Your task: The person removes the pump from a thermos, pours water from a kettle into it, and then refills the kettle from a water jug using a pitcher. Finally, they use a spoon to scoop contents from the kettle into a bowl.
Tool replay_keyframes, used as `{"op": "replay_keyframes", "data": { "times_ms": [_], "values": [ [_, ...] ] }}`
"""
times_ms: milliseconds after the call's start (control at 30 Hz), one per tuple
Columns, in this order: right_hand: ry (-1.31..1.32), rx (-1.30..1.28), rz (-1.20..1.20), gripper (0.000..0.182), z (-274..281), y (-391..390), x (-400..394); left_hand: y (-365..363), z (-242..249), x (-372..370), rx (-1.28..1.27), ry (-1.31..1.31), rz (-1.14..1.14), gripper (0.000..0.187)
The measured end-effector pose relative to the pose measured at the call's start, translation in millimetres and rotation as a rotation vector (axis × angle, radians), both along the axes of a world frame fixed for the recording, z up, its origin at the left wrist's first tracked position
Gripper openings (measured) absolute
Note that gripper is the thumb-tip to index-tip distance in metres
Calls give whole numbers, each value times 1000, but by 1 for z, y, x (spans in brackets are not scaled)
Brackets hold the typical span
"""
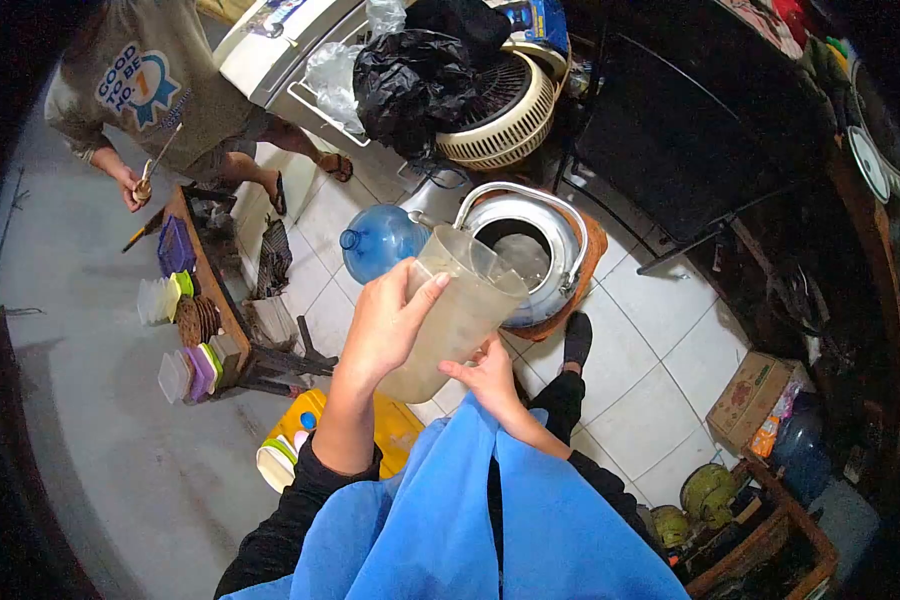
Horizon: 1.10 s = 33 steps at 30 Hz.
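My left hand grips a tall translucent plastic pitcher near its upper part, thumb along the near side. At the lower right side of the pitcher, my right hand holds on, thumb in front. The pitcher leans with its open mouth toward the upper right, overlapping the edge of a large aluminium kettle. That kettle has no lid on, and its looped handle stands up; a pale, shiny patch shows inside. Beneath the kettle is an orange-brown stool.
A blue water jug stands left of the kettle. Beyond are a fan and a black plastic bag. Another person stands at upper left, holding something thin. A yellow container and wooden rack are leftward; a cardboard box is right.
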State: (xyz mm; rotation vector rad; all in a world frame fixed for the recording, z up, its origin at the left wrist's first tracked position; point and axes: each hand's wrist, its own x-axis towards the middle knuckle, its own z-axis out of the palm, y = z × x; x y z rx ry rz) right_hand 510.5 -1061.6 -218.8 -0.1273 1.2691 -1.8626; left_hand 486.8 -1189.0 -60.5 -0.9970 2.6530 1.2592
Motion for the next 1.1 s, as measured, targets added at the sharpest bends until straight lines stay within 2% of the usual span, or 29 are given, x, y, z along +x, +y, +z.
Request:
{"op": "replay_keyframes", "data": {
  "times_ms": [67,500,833,900,933,967,1000,1033,1100],
  "values": [
    [51,34,-105,72,2,-7,4,-4,-1,-1,-58,16,-8,37],
    [-119,5,-122,77,19,-23,11,-14,9,-13,-176,-71,-90,42],
    [-35,8,-92,81,18,-16,7,-17,-4,6,-87,-16,-45,41],
    [-25,38,-78,83,21,-13,4,-19,-10,14,23,43,44,38],
    [43,144,-29,87,23,-11,2,-21,-14,19,23,40,41,38],
    [111,251,19,90,23,-9,0,-24,-19,26,133,36,118,34],
    [108,253,13,90,22,-8,-1,-27,-24,33,245,32,193,31],
    [167,284,23,93,20,-6,-1,-31,-31,43,247,26,186,31],
    [214,324,19,97,14,-4,1,-33,-42,60,552,161,313,26]
  ]
}}
